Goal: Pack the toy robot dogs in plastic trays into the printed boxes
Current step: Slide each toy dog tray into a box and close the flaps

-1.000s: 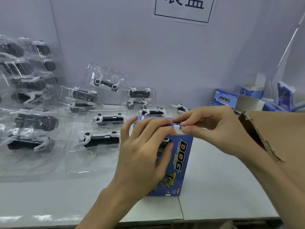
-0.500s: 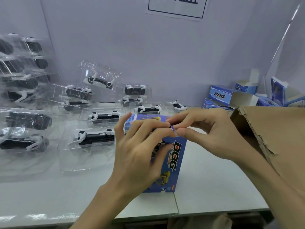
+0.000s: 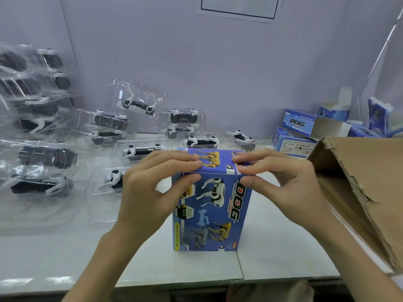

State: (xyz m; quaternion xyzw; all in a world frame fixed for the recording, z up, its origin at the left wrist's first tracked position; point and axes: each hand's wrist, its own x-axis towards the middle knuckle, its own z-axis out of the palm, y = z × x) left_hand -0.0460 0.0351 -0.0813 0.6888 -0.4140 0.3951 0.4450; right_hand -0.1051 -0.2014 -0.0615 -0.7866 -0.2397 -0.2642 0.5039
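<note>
On the left of the worktop [image 3: 65, 253], clear plastic trays [image 3: 102, 210] lie stacked and spread out, each with a black-and-white toy dog [image 3: 46, 156] in it, all still waiting for a box.

The left hand [image 3: 152, 188] holds the upper left corner of the blue printed box [image 3: 213, 214]. Its fingers lie across the top and its thumb presses on the front face, so it pinches the top edge. The box stands upright on the worktop near the front edge, between the two hands.

Half a second ago the fingers of both hands were bunched over the top flap [image 3: 214, 162], working its tab in. Now the flap lies flat and shut, and the hands have spread to the corners to press it down. Nothing inside can be seen, but this box looks packed and closed, ready to be set aside.

The right hand [image 3: 281, 184] mirrors the left, with fingers on the top right corner and thumb against the front edge.

Further right, at the back, lie open boxes [image 3: 303, 125] of the same print. A torn brown carton [image 3: 359, 182] stands open beside the right wrist, likely where the closed box belongs.
</note>
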